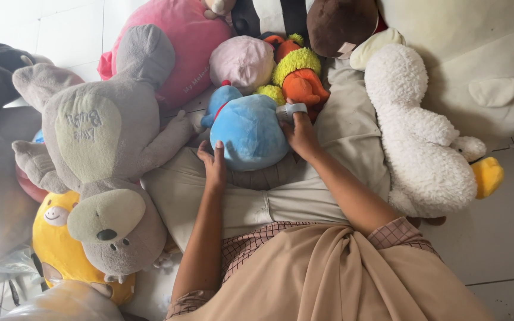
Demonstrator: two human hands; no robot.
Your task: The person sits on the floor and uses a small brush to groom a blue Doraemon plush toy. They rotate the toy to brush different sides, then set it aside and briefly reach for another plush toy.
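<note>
Seated on a white tiled floor (495, 238), legs out, lap covered in beige cloth.

Blue plush toy (250, 129) lies on the lap, between both hands. Left hand (214, 163) cups its lower left side, fingers spread on the fabric. Right hand (300, 132) presses against its right edge, a pale band around one finger; grip looks light, more steadying than clenched.

Heap around the lap:
- large grey plush animal (99, 160) at left, lying over a yellow plush (60, 244)
- pink round plush (176, 41) behind it
- small pale pink plush (242, 59) and an orange-and-yellow plush (297, 74) just beyond the blue one
- white fluffy duck (414, 137) at right, against a big cream plush (477, 53)

Judgement on progress: only the blue toy is in hand; the others lie untouched in a loose pile, no sorted group visible. Handling looks early, most of the heap left.
</note>
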